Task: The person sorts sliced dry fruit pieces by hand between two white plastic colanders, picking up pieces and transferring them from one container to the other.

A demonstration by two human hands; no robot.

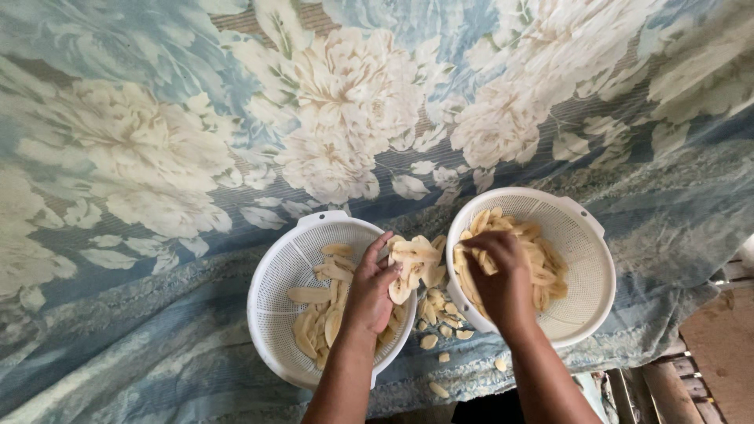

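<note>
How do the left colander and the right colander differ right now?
The left colander holds a thin scatter of pale slices, with much mesh bare; the right colander holds a deeper heap. The left hand lifts slices above the left one's rim; the right hand reaches into the right one. Both are white, round and perforated.

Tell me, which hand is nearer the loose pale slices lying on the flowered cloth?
Left. The left hand holds slices just above the loose pale slices; the right hand is inside the right white colander.

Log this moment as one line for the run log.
left hand: holds pale slices over left colander | right hand: in right colander slices | loose slices on floral cloth
</note>
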